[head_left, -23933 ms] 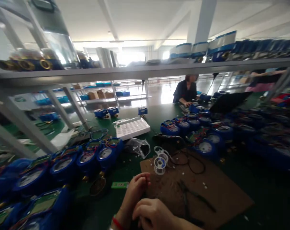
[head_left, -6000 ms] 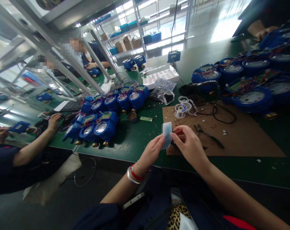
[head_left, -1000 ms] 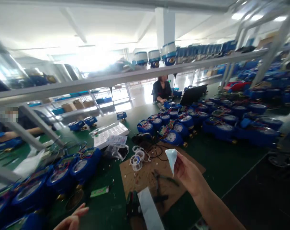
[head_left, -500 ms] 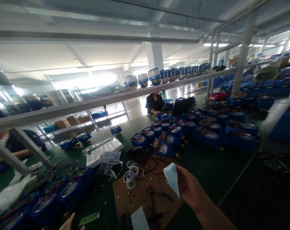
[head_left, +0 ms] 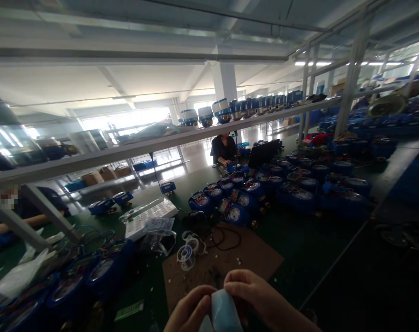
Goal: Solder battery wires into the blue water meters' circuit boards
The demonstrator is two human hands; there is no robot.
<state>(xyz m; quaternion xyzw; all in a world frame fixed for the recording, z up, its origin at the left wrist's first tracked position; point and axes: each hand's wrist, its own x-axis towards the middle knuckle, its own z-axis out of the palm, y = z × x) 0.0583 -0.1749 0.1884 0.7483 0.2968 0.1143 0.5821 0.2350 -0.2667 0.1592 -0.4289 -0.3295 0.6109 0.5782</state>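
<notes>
A light-blue, thin, folded piece [head_left: 225, 310], like paper or cloth, is held low in the view over the brown board [head_left: 261, 258]. My right hand [head_left: 253, 293] pinches its upper edge between thumb and fingers. From the other side my left hand [head_left: 192, 308] closes on its left edge, thumb and forefinger together. Below my left fingers a paler corner shows, and I cannot tell whether it belongs to the same piece. Solder wire spools [head_left: 187, 257] lie on the board just beyond my hands. A green packet [head_left: 129, 310] is on the table to the left.
Blue meters [head_left: 235, 213] with wires stand in rows ahead and right; more meters [head_left: 100, 269] crowd the left. Beyond the spools are a white tray [head_left: 150, 219] and plastic bags. A raised shelf [head_left: 140, 147] crosses above the table. A person [head_left: 224, 150] sits opposite.
My right hand has brought the light-blue piece down and nearer. My left hand has come from the lower left to meet it. The dark tools on the board are now mostly covered.
</notes>
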